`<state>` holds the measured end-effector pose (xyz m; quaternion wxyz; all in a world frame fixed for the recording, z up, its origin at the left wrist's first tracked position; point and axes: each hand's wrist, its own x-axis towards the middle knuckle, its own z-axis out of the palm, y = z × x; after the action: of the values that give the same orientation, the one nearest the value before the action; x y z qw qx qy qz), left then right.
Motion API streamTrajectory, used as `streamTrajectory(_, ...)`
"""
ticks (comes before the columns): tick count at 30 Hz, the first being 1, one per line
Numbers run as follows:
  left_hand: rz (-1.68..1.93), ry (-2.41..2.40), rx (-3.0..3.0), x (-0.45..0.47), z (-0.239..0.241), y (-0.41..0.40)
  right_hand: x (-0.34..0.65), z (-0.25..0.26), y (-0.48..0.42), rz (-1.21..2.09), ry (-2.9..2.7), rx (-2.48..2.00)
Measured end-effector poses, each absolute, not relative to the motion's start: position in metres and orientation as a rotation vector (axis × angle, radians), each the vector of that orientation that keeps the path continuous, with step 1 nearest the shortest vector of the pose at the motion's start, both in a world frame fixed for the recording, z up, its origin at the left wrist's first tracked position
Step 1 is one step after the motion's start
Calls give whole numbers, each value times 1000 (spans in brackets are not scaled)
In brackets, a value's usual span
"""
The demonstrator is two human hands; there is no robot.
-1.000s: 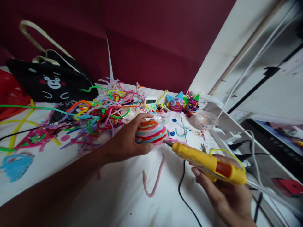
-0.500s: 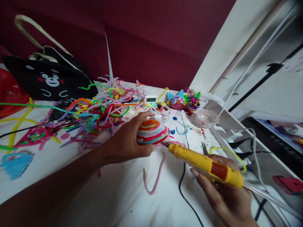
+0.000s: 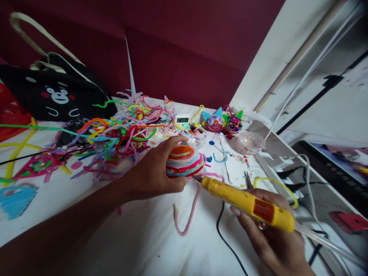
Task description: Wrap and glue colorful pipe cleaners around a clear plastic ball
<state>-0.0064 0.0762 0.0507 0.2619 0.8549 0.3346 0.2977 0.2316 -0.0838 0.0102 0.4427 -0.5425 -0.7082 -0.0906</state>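
My left hand (image 3: 161, 165) grips a ball wrapped in striped pipe cleaners (image 3: 185, 161), in orange, pink, red, white and blue, low over the white table. In my right hand (image 3: 270, 226) is a yellow hot glue gun (image 3: 247, 201), with a clear glue stick (image 3: 324, 241) poking out of its back. The gun's metal nozzle is at the lower right edge of the ball; whether it touches cannot be made out. A pink pipe cleaner (image 3: 188, 222) hangs or lies in a curve just below the ball. Scissors (image 3: 248, 180) show partly behind the gun.
A heap of colourful pipe cleaners (image 3: 126, 130) spreads over the left and back. Behind are a small digital clock (image 3: 182, 119), two decorated heads (image 3: 214, 120) and a clear plastic bowl (image 3: 250, 142). A black bag (image 3: 57, 96) stands at back left; a black cord (image 3: 227, 237) crosses the front.
The glue gun's nozzle has shifted slightly left and down, to the ball's underside. My left hand keeps its hold on the ball. The whole view has moved a little.
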Motion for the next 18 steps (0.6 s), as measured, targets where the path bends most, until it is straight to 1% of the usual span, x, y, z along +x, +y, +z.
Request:
streamTrajectory(8,820,892,2317,-6,52,75,234,7,-85,-283,-1770,-1407)
streamTrajectory(12,822,898,2309,-6,54,75,234,10,-85,-255,-1768,-1396)
streamTrajectory(18,803,895,2288,-7,52,78,236,13,-85,-339,-1765,-1495)
